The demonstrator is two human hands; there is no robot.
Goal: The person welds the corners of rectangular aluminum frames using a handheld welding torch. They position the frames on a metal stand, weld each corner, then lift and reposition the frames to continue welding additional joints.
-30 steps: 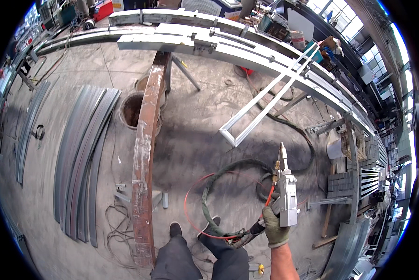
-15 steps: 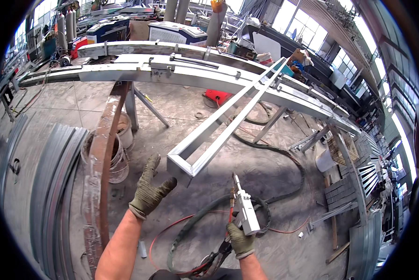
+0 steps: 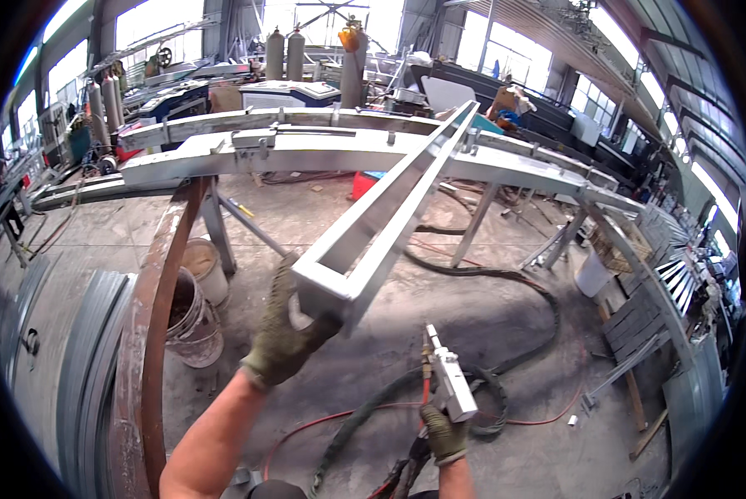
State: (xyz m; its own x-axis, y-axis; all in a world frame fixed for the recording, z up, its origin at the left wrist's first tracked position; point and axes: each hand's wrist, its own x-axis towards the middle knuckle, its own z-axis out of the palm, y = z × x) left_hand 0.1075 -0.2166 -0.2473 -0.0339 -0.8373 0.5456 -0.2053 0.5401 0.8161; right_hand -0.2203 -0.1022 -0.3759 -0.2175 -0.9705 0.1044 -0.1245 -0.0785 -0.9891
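My left hand (image 3: 281,341), in a green-grey work glove, grips the near corner of a long narrow metal frame (image 3: 324,298). Its fingers go round the left side and the thumb is underneath. The frame slopes away from me, and its far end rests across a silvery steel beam (image 3: 323,156). In my gloved right hand (image 3: 446,437) is a white box-shaped welding gun (image 3: 453,387), its thin nozzle pointing up and away. The gun is apart from the frame, to the right of its near end. A dark sleeved hose (image 3: 360,405) and a red line trail from the gun.
A rusty brown beam (image 3: 152,333) runs along my left, beside two dirty buckets (image 3: 194,333). Long metal strips (image 3: 90,358) lie further left. Hose loops cross the concrete floor. Stacked metal pieces (image 3: 643,312) stand at right; gas cylinders (image 3: 295,56) stand at the back.
My left hand has gone from open beside the frame to gripping its near corner. The view has tilted up. My right hand still holds the welding gun.
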